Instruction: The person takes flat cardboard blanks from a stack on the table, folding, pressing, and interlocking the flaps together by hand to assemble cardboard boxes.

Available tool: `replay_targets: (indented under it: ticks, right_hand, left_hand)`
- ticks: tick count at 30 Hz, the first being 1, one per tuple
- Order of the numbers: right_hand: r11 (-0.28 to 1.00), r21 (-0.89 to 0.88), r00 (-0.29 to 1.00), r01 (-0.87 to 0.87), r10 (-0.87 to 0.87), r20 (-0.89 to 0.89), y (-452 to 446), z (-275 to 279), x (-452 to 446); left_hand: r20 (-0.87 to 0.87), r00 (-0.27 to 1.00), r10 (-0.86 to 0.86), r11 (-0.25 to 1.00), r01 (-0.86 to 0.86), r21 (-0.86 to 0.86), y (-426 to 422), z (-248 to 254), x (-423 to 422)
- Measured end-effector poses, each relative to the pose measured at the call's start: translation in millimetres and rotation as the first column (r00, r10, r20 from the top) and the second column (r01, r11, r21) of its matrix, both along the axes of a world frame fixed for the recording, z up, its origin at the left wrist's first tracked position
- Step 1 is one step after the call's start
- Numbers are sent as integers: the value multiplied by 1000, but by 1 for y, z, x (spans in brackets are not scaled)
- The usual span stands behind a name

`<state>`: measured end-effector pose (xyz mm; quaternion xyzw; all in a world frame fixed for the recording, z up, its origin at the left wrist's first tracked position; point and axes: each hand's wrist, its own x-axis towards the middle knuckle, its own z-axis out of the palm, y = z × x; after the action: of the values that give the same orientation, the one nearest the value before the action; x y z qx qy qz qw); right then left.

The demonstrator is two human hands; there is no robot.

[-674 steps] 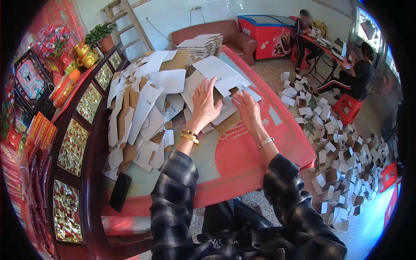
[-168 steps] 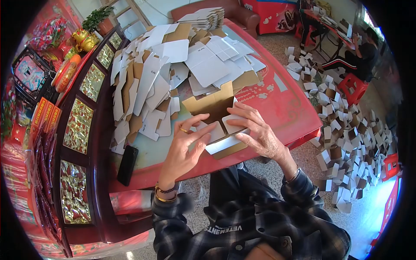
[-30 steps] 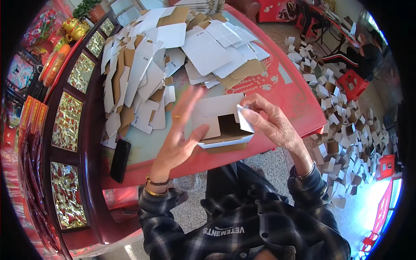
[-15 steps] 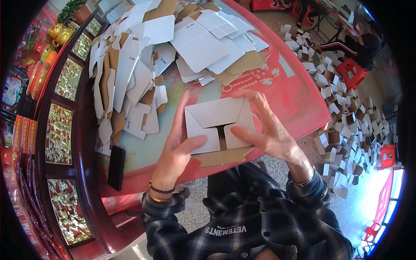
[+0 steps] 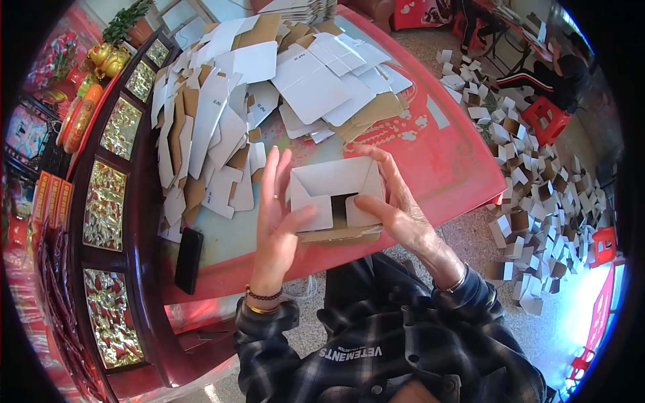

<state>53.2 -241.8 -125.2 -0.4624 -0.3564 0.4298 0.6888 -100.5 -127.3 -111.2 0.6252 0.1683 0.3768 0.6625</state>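
On the left, a dark wooden bench (image 5: 140,269) with gold panels stood beside the red-edged table (image 5: 463,176). A black phone (image 5: 189,262) lay near the table's left edge, and a pile of flat cardboard (image 5: 213,127) spread beyond it. Nearer the middle, the left hand (image 5: 277,225) gripped the left side of the white box (image 5: 337,176), thumb on one flap, fingers stretched upward. The box was held at the table's near edge, its flaps folded partly inward around a dark gap. The right hand (image 5: 400,218) clasped its right side, thumb pressing the other flap, fingers curved around the far corner. Farther right, small open boxes (image 5: 531,201) covered the floor near a red stool (image 5: 545,119).
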Motion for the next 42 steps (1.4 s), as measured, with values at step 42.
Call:
replay_targets:
  ticks: [42]
  right_hand:
    - [882,419,373,-217,-322,870,12,54,-63]
  left_hand:
    - [388,446,806,519,-849,-103,-7,-48,-89]
